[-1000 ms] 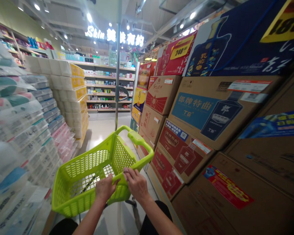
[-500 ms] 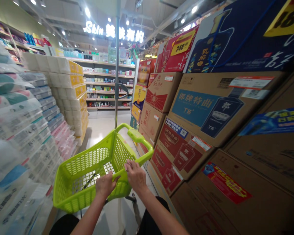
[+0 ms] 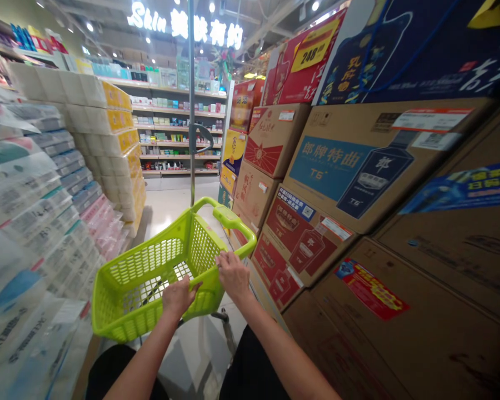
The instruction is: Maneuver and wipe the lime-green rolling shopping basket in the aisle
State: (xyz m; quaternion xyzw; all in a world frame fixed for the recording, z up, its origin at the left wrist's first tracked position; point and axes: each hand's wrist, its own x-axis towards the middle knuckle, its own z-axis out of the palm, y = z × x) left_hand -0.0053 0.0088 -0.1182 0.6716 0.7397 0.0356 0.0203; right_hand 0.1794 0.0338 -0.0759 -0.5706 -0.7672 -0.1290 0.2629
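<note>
A lime-green shopping cart stands right in front of me, turned at an angle, with nothing in its basket. My left hand is closed over the near rim of the basket. To its right, my right hand grips the same rim close to the corner by the handle. The undersides of both hands' fingers are partly hidden. A tall metal pole with a grey loop rises at the cart's far end.
Stacked cartons form a wall close on the right. Packs of tissue paper are piled along the left, with white and yellow bundles beyond. Shelves of small goods cross the aisle's far end above a pale floor.
The far shelves and lit sign look slightly larger and nearer. The cart has edged forward along the aisle with both hands still on its rim.
</note>
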